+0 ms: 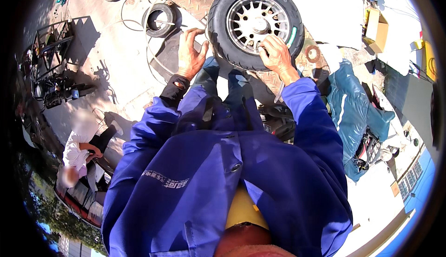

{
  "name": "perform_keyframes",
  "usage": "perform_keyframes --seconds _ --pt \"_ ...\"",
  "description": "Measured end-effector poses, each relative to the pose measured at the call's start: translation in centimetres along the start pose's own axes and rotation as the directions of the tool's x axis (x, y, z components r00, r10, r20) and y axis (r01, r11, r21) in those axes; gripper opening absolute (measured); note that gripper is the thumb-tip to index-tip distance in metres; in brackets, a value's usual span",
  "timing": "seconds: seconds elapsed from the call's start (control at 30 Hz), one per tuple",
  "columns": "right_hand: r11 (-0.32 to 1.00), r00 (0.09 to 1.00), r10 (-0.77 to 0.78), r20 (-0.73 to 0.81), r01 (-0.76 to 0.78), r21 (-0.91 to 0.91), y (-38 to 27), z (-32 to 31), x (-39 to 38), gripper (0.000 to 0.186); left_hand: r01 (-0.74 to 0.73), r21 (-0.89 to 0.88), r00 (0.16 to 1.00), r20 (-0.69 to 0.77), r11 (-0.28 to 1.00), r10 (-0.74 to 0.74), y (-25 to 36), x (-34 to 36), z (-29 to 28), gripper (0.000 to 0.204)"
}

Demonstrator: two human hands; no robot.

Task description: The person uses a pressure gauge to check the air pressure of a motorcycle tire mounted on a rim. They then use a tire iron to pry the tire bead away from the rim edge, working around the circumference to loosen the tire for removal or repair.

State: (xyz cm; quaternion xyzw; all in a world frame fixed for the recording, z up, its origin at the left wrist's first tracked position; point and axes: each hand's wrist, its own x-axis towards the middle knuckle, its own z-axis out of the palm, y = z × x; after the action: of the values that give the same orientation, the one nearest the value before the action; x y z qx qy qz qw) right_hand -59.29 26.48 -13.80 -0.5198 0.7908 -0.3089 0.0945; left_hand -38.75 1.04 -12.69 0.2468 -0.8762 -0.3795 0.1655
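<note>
A wheel with a black tyre (221,43) and a silver multi-spoke rim (235,29) stands ahead of me, its spoked face toward me. My right hand (278,58) is over the tyre's near right sidewall. Its fingers are bent together at the rim's edge; whatever they hold, if anything, is hidden. My left hand (190,56) is just left of the tyre, fingers and thumb apart, with nothing in it. A dark flat piece (167,55) lies beside that hand.
A small tyre (159,20) and a pale hose (147,48) lie on the ground to the left. A rusty ring (312,53) is right of the wheel. Further right are a blue-green cover (348,108) and a cardboard box (377,30). A seated person (81,152) and a black tricycle (58,87) are at left.
</note>
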Motion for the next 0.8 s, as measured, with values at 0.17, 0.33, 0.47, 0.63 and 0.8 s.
perform_keyframes --seconds 0.17,0.33,0.47,0.63,0.8 --pt "0.998 0.999 -0.036 0.017 0.035 0.043 0.1 -0.3 0.2 0.011 -0.180 -0.120 0.952 0.230 0.976 0.204 7.2 -0.5 7.7 0.053" --pt "0.978 0.997 0.080 -0.021 -0.075 0.197 0.8 -1.0 -0.8 0.015 -0.248 0.235 0.923 0.353 0.940 0.155 7.7 -0.6 12.0 0.063" --pt "0.848 0.775 0.503 -0.383 -0.358 0.390 0.9 -4.4 -6.4 0.022 -0.306 0.263 0.891 0.417 0.915 0.178 8.1 -0.5 11.2 0.085" --pt "0.683 0.568 0.723 -0.394 -0.673 0.284 2.2 -7.3 -18.4 0.022 -0.327 0.239 0.885 0.416 0.914 0.208 7.2 -0.8 11.4 0.095" --pt "0.700 0.660 0.711 -0.245 -0.696 0.156 0.0 -6.9 -20.6 0.018 -0.325 0.221 0.891 0.397 0.919 0.220 6.9 -0.8 11.7 0.089"
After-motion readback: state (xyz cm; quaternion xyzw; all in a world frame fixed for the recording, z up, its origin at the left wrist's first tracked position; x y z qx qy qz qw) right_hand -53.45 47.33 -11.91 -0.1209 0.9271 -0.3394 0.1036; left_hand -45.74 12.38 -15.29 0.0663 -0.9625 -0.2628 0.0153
